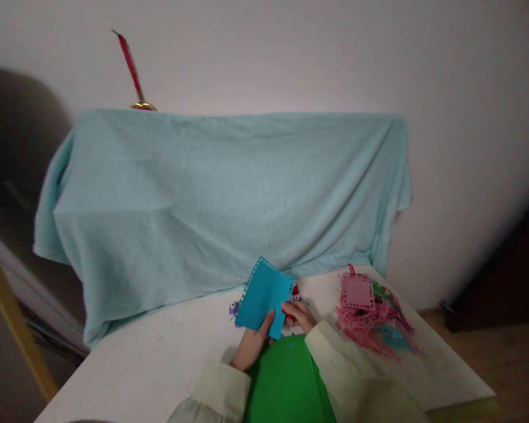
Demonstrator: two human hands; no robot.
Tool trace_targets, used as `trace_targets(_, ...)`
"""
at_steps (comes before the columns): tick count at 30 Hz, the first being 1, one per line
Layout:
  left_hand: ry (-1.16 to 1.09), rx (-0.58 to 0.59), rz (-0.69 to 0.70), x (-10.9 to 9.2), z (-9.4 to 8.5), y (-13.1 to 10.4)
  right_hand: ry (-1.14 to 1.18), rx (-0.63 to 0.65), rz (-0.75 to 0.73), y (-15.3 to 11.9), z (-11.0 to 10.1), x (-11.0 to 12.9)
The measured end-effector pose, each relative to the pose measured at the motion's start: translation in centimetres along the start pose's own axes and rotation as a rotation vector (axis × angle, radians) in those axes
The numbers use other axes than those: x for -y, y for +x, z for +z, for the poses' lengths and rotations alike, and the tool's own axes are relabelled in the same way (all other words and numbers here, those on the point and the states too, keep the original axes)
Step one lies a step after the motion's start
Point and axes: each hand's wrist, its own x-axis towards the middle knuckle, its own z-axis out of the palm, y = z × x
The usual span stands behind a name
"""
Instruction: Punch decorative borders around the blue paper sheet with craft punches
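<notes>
Left hand [252, 345] grips the near part of a blue sheet [264, 296], thumb lying on its face; the sheet is held tilted above the white table [158, 352], small holes punched along its far edges. Right hand [298, 317] is closed at the sheet's right edge, fingers around a red object [286, 311], mostly hidden; type cannot be told. Green sheets [282, 382] lie nearest, between the forearms. Small purple item with an eye [233, 308] just left of the blue sheet. To the right: pile of pink, green and blue shreds [370, 323], a pink punched square [358, 292] on top. Light blue cloth [229, 194] hangs at the far side.
</notes>
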Motion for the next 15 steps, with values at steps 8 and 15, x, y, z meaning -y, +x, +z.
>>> trace_targets(8, 0.053, -0.021, 0.005, -1.6, 0.2, -0.5, 0.101, 0.021, 0.022, 0.1, 0.2, 0.3)
trace_targets(15, 0.082, -0.057, 0.056, -0.7, 0.4, 0.0, 0.109, 0.017, -0.007, 0.1, 0.0, 0.2)
